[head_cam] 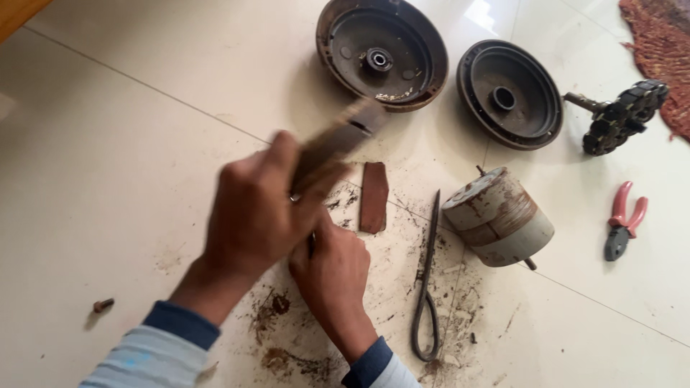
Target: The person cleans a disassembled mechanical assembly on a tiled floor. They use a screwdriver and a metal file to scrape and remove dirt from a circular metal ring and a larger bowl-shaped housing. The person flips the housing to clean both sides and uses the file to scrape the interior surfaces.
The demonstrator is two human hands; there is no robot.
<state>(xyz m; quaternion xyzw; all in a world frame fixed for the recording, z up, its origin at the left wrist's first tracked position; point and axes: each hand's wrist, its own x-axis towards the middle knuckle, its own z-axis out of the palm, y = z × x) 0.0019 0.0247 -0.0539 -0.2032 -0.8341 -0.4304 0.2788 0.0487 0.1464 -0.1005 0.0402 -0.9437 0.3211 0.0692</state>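
Note:
My left hand (pixel 251 212) grips a flat rusty metal bar (pixel 338 140) that is blurred by motion and points up to the right. Just below it, my right hand (pixel 332 269) is closed into a fist on the floor, holding a small dark part that is mostly hidden. A flat rust-brown plate (pixel 374 196) lies on the tile just right of both hands. Dirt and rust flakes (pixel 287 338) cover the floor around my wrists.
Two round dark motor end covers (pixel 381 52) (pixel 510 93) lie at the top. A rusty cylindrical rotor (pixel 498 215), a looped iron rod (pixel 428 287), a toothed shaft part (pixel 622 115), red-handled pliers (pixel 624 219), a bolt (pixel 103 305) and a reddish mat (pixel 665 50) surround them.

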